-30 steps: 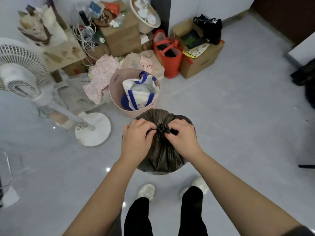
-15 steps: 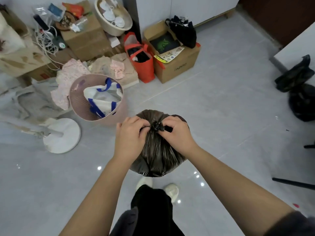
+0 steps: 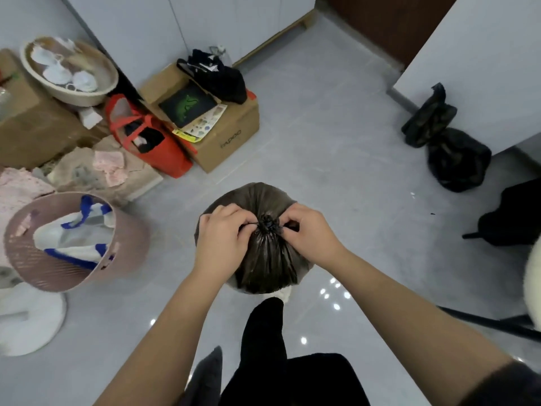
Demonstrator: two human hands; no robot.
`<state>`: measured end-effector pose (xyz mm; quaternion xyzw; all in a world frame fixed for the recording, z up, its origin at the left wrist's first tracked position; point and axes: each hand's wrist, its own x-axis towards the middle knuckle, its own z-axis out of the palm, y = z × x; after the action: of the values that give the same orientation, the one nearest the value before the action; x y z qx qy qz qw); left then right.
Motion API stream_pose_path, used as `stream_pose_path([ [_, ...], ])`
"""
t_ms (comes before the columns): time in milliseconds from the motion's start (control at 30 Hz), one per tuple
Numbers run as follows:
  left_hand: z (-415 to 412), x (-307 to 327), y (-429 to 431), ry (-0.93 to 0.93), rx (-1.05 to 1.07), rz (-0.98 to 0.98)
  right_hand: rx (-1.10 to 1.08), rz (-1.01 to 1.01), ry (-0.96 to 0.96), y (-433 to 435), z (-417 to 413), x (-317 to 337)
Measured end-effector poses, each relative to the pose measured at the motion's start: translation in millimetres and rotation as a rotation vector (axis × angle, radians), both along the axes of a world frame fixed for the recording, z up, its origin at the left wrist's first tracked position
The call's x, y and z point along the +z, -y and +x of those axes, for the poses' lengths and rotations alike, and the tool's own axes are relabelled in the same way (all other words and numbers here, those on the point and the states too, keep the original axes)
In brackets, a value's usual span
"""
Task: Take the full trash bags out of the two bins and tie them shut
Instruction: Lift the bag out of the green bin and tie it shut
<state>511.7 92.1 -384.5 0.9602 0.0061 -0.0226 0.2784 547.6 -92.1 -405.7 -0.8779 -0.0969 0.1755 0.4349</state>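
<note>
A full dark trash bag (image 3: 268, 260) hangs in front of me above the grey floor, its neck gathered into a knot (image 3: 267, 224) at the top. My left hand (image 3: 223, 241) pinches the plastic on the knot's left side. My right hand (image 3: 311, 234) pinches the tail on the right side. A second black trash bag (image 3: 452, 155) lies on the floor at the right, against a white wall. A pink ribbed bin (image 3: 73, 271) stands at the left, holding a white bag with blue handles.
Cardboard boxes (image 3: 231, 133), a red tote (image 3: 152, 142), a beige basin (image 3: 70, 71) and clothes crowd the back left. A white fan base (image 3: 26, 320) sits at the lower left. Dark chair legs (image 3: 497, 326) reach in at the right. My legs and shoes are below the bag.
My view has swung to the right, so the bin and clutter slid left and the second black bag came fully into view. Both hands stay pinched at the knot.
</note>
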Motion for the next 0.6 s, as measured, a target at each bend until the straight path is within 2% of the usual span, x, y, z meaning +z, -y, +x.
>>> stream_pose_path([
  [167,80.0,0.4,83.7,-0.033,-0.077,-0.020,-0.094,-0.013,0.074,88.7,63.8,6.0],
  [400,184.3,-13.1,234.6,-0.048,-0.079,-0.019,-0.141,-0.020,0.049,235.9,164.9,-10.1],
  [600,258.7,-15.4,347.0,-0.058,-0.103,-0.012,-0.203,-0.115,0.002,345.4,233.6,-7.0],
])
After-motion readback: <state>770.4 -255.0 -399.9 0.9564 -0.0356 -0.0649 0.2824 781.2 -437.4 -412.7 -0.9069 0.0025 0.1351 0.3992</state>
